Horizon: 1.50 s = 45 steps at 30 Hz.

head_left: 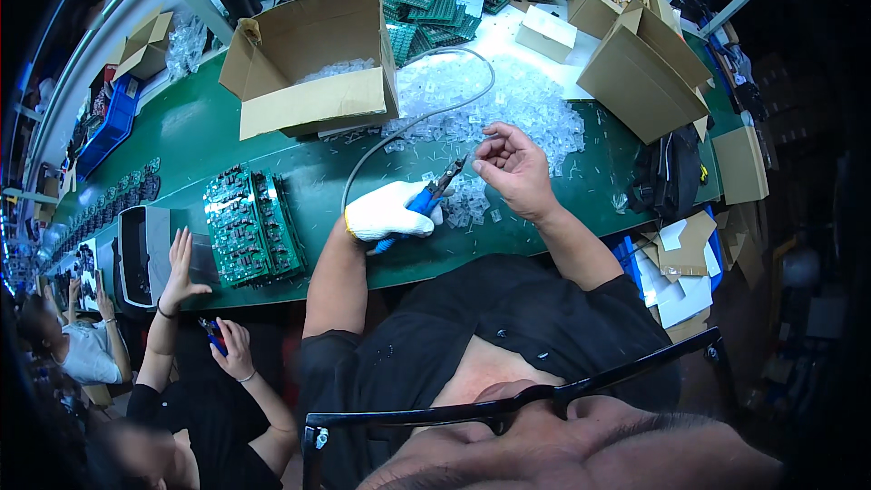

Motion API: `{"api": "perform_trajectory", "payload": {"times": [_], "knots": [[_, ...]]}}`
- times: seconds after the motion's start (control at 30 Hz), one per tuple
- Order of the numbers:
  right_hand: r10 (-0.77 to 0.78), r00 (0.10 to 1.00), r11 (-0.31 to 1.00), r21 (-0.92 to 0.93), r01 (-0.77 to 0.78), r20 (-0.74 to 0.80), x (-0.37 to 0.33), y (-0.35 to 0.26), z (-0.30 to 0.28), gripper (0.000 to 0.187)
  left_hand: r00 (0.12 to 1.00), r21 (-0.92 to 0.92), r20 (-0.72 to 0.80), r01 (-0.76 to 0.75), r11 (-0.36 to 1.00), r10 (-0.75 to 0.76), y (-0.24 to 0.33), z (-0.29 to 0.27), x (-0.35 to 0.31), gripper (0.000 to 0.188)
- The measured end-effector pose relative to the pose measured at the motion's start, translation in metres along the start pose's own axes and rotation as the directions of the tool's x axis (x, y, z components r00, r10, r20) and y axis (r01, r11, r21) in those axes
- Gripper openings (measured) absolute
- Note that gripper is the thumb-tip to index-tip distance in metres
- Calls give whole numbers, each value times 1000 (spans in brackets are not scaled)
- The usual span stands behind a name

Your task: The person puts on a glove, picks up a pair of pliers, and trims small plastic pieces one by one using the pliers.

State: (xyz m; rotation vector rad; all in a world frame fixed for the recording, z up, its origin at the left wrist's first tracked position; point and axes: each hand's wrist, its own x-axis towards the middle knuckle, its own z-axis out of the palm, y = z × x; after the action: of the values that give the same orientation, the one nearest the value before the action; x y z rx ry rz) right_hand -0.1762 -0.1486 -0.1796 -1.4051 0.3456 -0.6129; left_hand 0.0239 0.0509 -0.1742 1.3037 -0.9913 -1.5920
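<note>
My left hand (386, 211), in a white glove, is wrapped round blue-handled cutting pliers (424, 200). The dark jaws of the pliers point up and right, close to the fingertips of my right hand (515, 166). That hand is bare, its fingers curled and thumb drawn in; whatever is between the fingertips is too small to make out. Beneath and beyond both hands spreads a heap of small clear plastic pieces (535, 109), with a few loose ones just under the plier tips. A grey cable (372, 152) loops from near my left wrist over the heap.
An open cardboard box (313, 113) holds more clear pieces. Stacked green circuit boards (240, 227) stand left on the green bench (186, 150). At right are a tilted carton (644, 73) and black bag (667, 172). A co-worker's hand (234, 349) holds blue-handled pliers at lower left.
</note>
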Motion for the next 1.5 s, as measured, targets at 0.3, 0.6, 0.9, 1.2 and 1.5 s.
{"api": "perform_trajectory", "payload": {"times": [0.3,0.6,0.9,1.2,1.5], "knots": [[16,1000,1000,-25,-16,16,-1,1,0,52,1000,19,-11,-19,1000,19,8,4,-3,69],[17,1000,999,27,-18,1,-3,2,-1,49,987,64,-142,82,995,-73,19,9,-9,54],[196,980,905,-389,-170,27,-25,36,-38,29,988,-107,-153,-31,994,15,13,-2,-7,63],[-113,994,524,-849,66,7,-5,23,-46,28,987,-96,-159,-18,995,2,9,1,-2,59],[-200,980,412,-906,94,11,22,53,-63,25,983,-70,-182,-3,998,-10,12,2,-2,56]]}}
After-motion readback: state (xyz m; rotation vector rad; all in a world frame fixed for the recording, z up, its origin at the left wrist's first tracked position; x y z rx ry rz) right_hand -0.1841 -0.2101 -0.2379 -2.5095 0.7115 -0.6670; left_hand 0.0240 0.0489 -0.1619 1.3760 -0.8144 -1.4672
